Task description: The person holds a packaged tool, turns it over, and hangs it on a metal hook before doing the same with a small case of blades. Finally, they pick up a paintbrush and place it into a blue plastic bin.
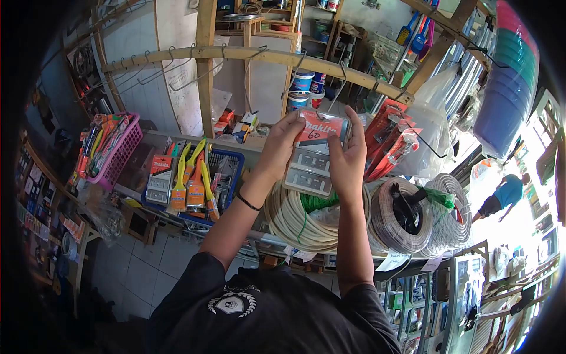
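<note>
Packet (311,159) between left hand (282,144), right hand (349,159); paintbrushes (195,193) in tray (239,160) farther left

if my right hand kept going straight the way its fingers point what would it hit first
Probably the metal wire hook hanging from the wooden rail, ahead of your right hand; depth is unclear.

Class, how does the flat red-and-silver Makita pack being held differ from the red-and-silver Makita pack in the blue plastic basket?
The held pack is in the left hand and right hand; the basket pack rests unheld in the blue basket.
The held pack appears larger in view; the basket pack appears smaller.
Both are red and silvery, with Makita printing.
</note>
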Available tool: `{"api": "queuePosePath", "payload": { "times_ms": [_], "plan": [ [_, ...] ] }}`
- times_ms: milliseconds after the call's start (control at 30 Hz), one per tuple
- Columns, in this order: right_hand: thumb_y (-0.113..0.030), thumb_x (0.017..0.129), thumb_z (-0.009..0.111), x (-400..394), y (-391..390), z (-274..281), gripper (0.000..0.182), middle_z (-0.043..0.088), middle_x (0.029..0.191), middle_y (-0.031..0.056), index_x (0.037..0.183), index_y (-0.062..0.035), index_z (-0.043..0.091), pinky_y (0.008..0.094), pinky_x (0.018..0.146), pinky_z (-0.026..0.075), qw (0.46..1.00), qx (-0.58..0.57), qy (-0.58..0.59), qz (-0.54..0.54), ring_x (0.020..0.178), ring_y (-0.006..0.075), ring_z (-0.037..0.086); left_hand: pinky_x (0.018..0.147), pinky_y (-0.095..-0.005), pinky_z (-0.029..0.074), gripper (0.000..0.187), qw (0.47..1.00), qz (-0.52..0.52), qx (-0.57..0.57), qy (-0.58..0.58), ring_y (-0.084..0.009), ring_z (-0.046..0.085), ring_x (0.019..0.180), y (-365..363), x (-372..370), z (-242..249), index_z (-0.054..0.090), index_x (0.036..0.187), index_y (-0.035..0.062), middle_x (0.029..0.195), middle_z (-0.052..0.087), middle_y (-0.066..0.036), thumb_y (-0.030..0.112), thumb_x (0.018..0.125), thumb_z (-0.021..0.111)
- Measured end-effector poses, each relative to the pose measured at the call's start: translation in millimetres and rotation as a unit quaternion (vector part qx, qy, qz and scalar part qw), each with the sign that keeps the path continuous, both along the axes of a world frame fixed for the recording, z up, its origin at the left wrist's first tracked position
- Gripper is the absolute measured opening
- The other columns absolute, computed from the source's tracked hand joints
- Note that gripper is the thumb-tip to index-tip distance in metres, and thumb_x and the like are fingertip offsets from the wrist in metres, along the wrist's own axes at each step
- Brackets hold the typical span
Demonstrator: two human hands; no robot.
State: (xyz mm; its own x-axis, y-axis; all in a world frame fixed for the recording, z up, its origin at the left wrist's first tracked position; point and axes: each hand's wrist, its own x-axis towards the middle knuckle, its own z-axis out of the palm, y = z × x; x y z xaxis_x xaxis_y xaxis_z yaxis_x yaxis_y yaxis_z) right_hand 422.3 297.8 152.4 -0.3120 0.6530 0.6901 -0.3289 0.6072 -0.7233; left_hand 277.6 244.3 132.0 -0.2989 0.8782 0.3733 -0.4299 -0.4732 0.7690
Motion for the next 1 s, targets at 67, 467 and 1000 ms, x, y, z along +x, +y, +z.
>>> {"api": "queuePosePath", "payload": {
  "times_ms": [67,467,1000],
  "plan": [
    [0.006,0.099,0.057,0.3,-1.7,1.5,0.057,0.054,0.142,0.0172,0.152,0.0038,0.038,0.0321,0.109,0.042,0.999,0.000,0.021,0.026,0.130,0.0194,0.055,0.097,-0.0280,0.053,0.035,0.999,0.028,0.011,0.023,-0.0118,0.068,0.109,7.6,0.4,-5.9,0.061,0.135,0.0011,0.122,0.071,-0.008,0.022,0.109,0.052],
    [0.005,0.102,0.055,-14.0,48.8,-22.8,0.053,0.058,0.125,0.0116,0.151,-0.0011,0.039,0.0246,0.094,0.044,1.000,0.016,-0.016,-0.008,0.111,0.0135,0.055,0.092,-0.0242,0.048,0.033,0.978,0.124,0.007,0.166,-0.0062,0.062,0.101,49.6,-16.4,-11.2,0.064,0.126,0.0015,0.111,0.071,-0.002,0.028,0.110,0.053],
    [-0.002,0.102,0.060,-44.4,155.4,-33.9,0.051,0.063,0.111,0.0116,0.149,-0.0006,0.041,0.0309,0.088,0.049,0.976,0.138,0.008,-0.170,0.098,0.0169,0.061,0.092,-0.0262,0.046,0.040,0.953,0.159,0.028,0.257,-0.0081,0.058,0.100,169.8,-48.8,-23.8,0.065,0.122,0.0008,0.107,0.067,-0.002,0.038,0.110,0.054]
  ]
}}
